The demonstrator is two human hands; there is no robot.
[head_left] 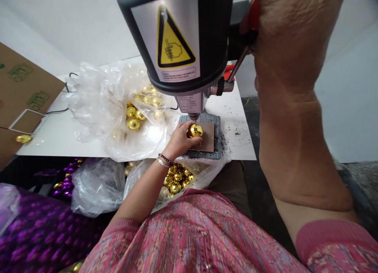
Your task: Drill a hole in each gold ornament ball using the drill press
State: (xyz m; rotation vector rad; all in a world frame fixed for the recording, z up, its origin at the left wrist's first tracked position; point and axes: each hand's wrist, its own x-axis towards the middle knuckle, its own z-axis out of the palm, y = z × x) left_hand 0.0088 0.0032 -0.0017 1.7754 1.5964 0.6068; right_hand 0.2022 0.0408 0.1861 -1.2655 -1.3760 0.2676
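My left hand [181,140] is closed around a shiny gold ball [195,131], thumb at its near side. It keeps the ball on a brown square board [208,137] on the grey base [217,145] of a drill press. The drill bit [195,122] comes down right at the top of the ball; whether it has entered cannot be made out. High on the right, close to the camera, my right hand [295,25] is at the red-ended feed handle [250,15] of the drill press [177,36]. Most of its fingers are hidden or cut off by the frame.
Clear plastic bags [91,103] with gold balls [134,124] lie left on the white table [240,135]. Another bag [206,172] of gold balls sits by my lap. A cardboard box [26,88] and purple baubles [66,178] are further left. Dark shavings surround the base.
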